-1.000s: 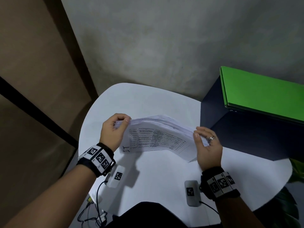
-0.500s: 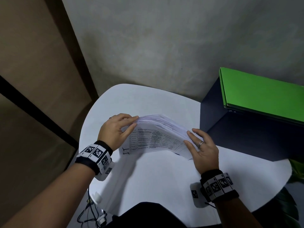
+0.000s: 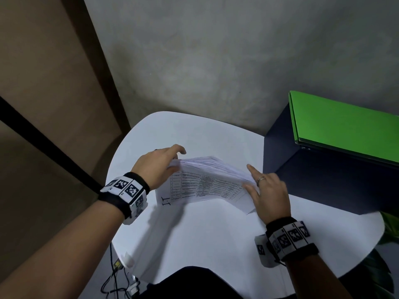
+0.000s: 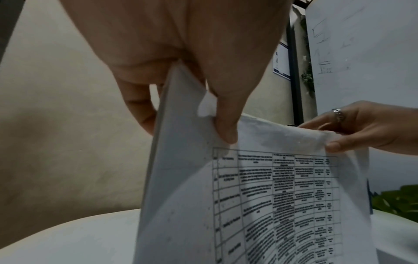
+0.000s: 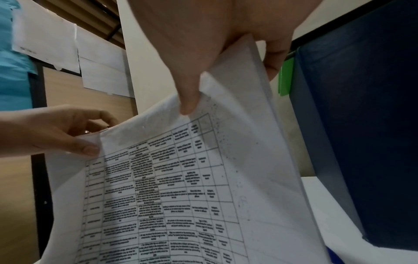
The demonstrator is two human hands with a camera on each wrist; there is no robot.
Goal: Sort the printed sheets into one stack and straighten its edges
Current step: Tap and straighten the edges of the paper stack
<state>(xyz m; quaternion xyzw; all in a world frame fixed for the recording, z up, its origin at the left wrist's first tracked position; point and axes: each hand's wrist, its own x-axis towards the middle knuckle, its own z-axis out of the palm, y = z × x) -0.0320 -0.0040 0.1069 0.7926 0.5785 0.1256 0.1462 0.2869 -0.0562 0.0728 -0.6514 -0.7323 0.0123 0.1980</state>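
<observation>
A stack of printed sheets (image 3: 207, 180) stands tilted on its lower edge on the white table (image 3: 194, 234), a printed grid facing me. My left hand (image 3: 178, 160) pinches its upper left corner, thumb in front and fingers behind, as the left wrist view shows for the left hand (image 4: 185, 125) and sheets (image 4: 260, 205). My right hand (image 3: 248, 176), with a ring on it, pinches the upper right corner the same way. In the right wrist view the right hand (image 5: 230, 85) holds the sheets (image 5: 181, 187), which bow between the two hands.
A dark blue box (image 3: 323, 180) stands on the table close to my right hand, with a green folder (image 3: 345, 128) on top. Cables (image 3: 114, 277) hang off the table's near left edge. A grey wall (image 3: 216, 61) lies behind the table. Green leaves (image 3: 388, 223) show at right.
The fingers of both hands have gone from curled over the stack's top edge to stretched out along its corners. The stack stays in about the same place.
</observation>
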